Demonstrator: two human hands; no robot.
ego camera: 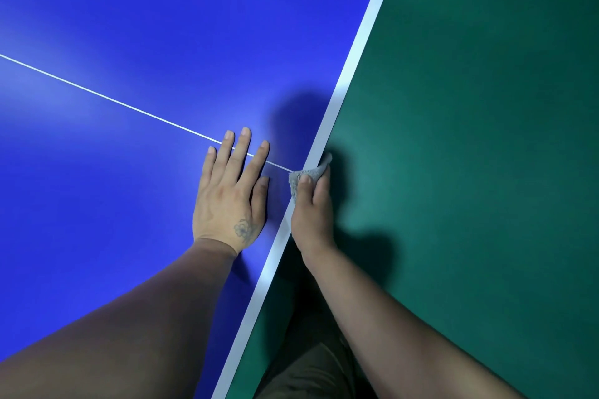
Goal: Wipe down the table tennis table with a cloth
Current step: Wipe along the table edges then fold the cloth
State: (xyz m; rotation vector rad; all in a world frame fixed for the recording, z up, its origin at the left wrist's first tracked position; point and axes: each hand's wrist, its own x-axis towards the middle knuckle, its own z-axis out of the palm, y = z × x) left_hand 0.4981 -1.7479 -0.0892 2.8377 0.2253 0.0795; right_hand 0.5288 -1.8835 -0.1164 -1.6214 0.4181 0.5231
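Two bare hands are seen at the edge of a blue table tennis table (129, 26), which fills the left and upper left of the frame. The left hand (228, 194) is laid flat on the blue surface just left of centre, its fingers (241, 152) straight and slightly spread, crossing the thin white centre line (113, 100). A small tattoo is visible on the back of that hand near the wrist. The right hand (312, 207) is placed just to the right of it, at the white border stripe (356, 52) that runs diagonally from the top of the frame to the bottom. A small grey cloth (304, 175) is gripped by this hand: the thumb is pressed on top of the cloth, while the other fingers are curled below the table edge and mostly hidden. The cloth protrudes above and to the left of the thumb tip, touching the stripe where the centre line meets it. Green floor (486, 139) fills the right of the frame.
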